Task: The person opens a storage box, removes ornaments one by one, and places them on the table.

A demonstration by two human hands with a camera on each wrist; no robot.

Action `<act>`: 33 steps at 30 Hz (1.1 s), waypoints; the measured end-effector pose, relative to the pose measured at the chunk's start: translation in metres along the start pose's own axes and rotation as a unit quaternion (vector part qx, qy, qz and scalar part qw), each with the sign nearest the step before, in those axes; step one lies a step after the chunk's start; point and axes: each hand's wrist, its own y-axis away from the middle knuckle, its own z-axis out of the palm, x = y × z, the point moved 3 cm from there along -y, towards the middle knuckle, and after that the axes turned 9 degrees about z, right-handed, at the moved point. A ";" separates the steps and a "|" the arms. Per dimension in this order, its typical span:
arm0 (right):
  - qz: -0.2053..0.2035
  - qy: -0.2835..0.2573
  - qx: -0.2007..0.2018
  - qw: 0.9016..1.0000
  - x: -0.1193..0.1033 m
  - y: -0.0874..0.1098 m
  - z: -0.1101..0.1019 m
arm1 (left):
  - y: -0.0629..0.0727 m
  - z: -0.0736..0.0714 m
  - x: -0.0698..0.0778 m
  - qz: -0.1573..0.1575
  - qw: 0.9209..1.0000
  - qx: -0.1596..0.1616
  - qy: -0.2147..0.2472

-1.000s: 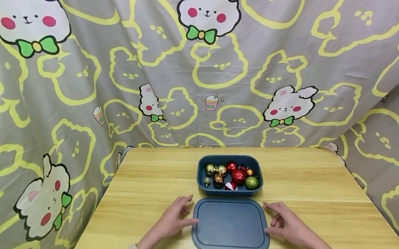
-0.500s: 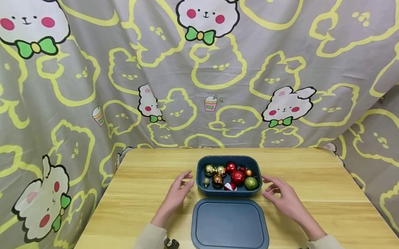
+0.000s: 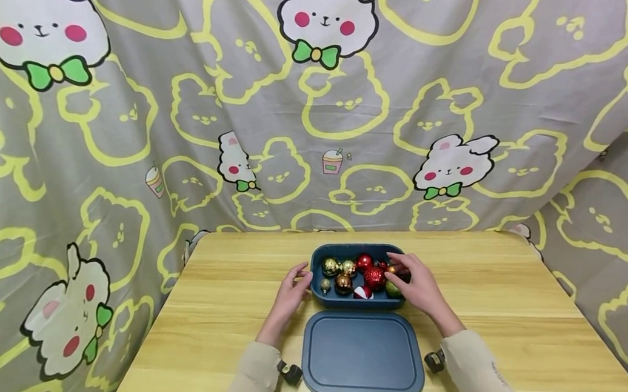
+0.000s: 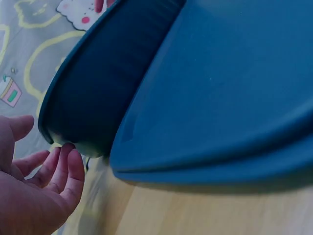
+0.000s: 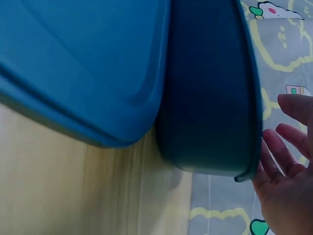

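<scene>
At the left of my head view, the patterned curtain (image 3: 115,161) hangs down past the edge of the table (image 3: 217,300). Next comes a pale sleeve (image 3: 250,376) with a small black device (image 3: 290,374) at its cuff, and out of it reaches the person's left hand (image 3: 292,291). I see its fingers bent and its thumb apart from them, right by the left end of the box (image 3: 349,304); I can't tell whether the skin meets the wall.

The box sits on the table toward the far edge. Inside, I count off from the left a small gold ball (image 3: 325,286), a gold ball (image 3: 330,266), a brown ball (image 3: 344,283), another gold one, a red-and-white ball (image 3: 363,293), a plain red ball (image 3: 365,261) and a glittery red ball (image 3: 374,278). Just in front of the box the lid (image 3: 362,356) lies flat.

At the right end, the right hand (image 3: 420,286) hangs over the rim, fingers and thumb spread apart with nothing between them that I can make out. It partly hides a green ball (image 3: 392,290) and an orange ball (image 3: 391,270). Its wrist carries a matching device (image 3: 435,360).
</scene>
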 end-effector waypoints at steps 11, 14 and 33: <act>0.013 0.044 -0.030 0.998 0.002 -0.013 0.018 | -0.001 0.006 -0.013 -0.014 0.999 0.020 0.023; 0.018 0.056 -0.034 0.998 0.002 -0.014 0.020 | 0.001 0.006 -0.017 -0.016 0.999 0.018 0.027; 0.038 0.201 -0.067 0.977 -0.003 -0.016 0.035 | 0.006 0.007 -0.001 0.002 0.999 0.008 0.047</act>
